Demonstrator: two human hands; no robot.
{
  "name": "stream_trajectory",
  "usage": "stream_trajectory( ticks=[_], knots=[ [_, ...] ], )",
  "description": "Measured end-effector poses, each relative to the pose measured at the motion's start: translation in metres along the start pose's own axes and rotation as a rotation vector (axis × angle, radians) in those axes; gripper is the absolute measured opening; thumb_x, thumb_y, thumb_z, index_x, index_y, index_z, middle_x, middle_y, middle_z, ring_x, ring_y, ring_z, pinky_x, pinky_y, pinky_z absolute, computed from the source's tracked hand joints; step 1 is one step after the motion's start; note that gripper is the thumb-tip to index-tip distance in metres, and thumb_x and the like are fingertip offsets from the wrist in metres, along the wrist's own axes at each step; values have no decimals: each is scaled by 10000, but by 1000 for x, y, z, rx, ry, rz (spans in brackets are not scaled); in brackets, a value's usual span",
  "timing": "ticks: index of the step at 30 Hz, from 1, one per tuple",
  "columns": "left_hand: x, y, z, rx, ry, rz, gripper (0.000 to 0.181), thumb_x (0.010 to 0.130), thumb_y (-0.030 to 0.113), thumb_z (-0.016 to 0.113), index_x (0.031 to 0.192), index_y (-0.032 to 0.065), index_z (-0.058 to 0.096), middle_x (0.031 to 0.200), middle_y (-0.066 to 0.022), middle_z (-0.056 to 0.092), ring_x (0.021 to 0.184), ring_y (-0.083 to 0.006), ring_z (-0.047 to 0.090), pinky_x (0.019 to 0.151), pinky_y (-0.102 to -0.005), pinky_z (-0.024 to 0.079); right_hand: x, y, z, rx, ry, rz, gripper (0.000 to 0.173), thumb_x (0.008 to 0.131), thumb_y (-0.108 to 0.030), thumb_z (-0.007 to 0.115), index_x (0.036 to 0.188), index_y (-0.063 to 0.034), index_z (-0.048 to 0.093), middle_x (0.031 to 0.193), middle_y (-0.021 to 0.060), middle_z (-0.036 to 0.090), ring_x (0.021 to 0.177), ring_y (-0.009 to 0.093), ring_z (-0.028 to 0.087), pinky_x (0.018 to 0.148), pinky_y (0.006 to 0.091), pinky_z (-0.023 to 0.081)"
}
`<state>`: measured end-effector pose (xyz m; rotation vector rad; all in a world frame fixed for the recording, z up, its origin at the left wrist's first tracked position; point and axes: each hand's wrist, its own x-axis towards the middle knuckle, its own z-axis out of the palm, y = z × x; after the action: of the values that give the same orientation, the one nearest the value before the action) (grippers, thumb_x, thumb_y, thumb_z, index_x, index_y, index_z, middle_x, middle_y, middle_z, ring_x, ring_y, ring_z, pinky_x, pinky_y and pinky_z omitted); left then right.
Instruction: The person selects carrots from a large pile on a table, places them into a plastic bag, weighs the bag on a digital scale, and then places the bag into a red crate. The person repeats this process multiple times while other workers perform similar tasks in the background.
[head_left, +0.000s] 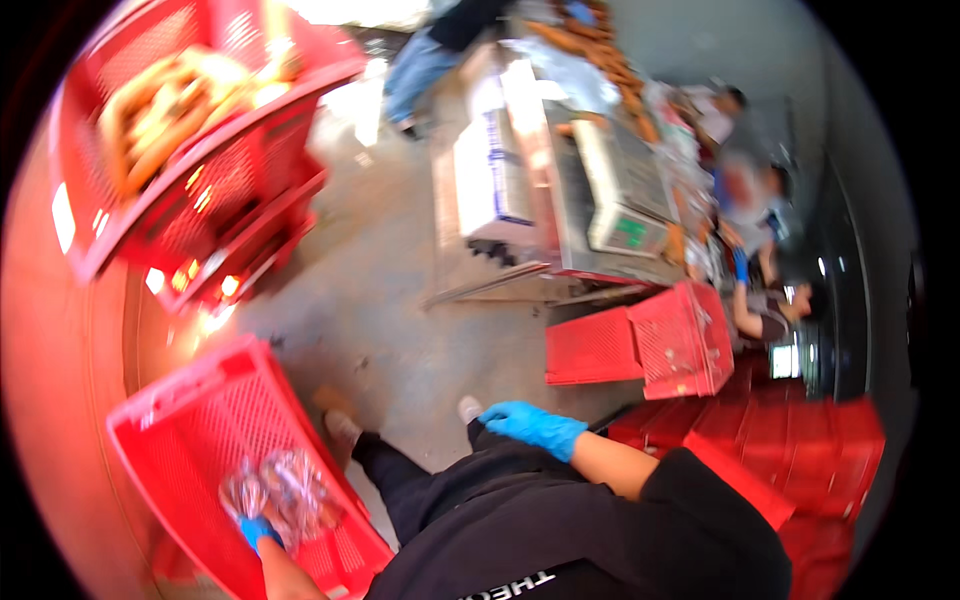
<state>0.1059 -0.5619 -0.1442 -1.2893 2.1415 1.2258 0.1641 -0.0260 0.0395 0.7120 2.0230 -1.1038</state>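
Observation:
In a blue glove, my left hand (260, 529) grips the near end of a clear plastic bag (246, 491) inside a red plastic crate (199, 442). Brownish food shows through the film, blurred. Another clear bag (300, 491) of similar pieces lies right beside it, against the crate's right wall. My fingers are partly hidden by the bag. My right hand (534, 429), gloved in blue too, hangs over my thigh with the fingers loosely extended and holds nothing.
Stacked red crates (225, 180) stand upper left, the top one holding sausage-like rings (161, 112). A metal worktable (562, 232) carries a white scale (626, 217); a white box (491, 180) is beside it. Red crates (787, 442) line the right. Several people (757, 315) are at the table's far side.

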Motion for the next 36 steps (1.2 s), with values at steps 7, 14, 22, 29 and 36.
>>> stream_trajectory(
  ticks=[7,14,22,29,36],
  knots=[
    [62,37,145,471,143,542,544,754,26,453,1289,-21,365,1027,-276,542,877,-378,559,720,-431,459,-35,128,-35,296,146,66,244,834,-241,580,1011,-82,638,941,116,649,883,207,601,825,315,453],
    [-128,193,270,623,532,1008,545,733,27,476,1272,-2,400,1017,-208,571,768,-311,580,630,-380,469,-75,347,-84,501,251,217,304,814,-256,565,1034,-56,627,879,74,642,757,153,592,721,303,479],
    [-503,217,431,166,-356,1050,386,787,-43,471,1168,19,474,961,-76,528,846,-147,496,788,-273,424,-194,479,-172,1064,728,278,199,805,-204,566,908,-45,628,806,38,623,723,141,582,668,276,465],
    [-624,263,515,97,-541,1538,282,819,-28,501,1097,15,504,961,-112,550,876,-203,550,778,-308,444,-167,483,-274,1214,752,111,256,837,-208,563,1024,-41,610,883,68,640,762,149,602,696,284,473],
    [-726,324,603,36,-761,1570,253,822,-13,537,1073,12,525,852,-83,537,753,-149,531,687,-267,442,-129,466,-402,1190,690,-33,276,842,-205,579,1064,-43,604,911,62,634,790,151,603,725,283,478]
  ],
)
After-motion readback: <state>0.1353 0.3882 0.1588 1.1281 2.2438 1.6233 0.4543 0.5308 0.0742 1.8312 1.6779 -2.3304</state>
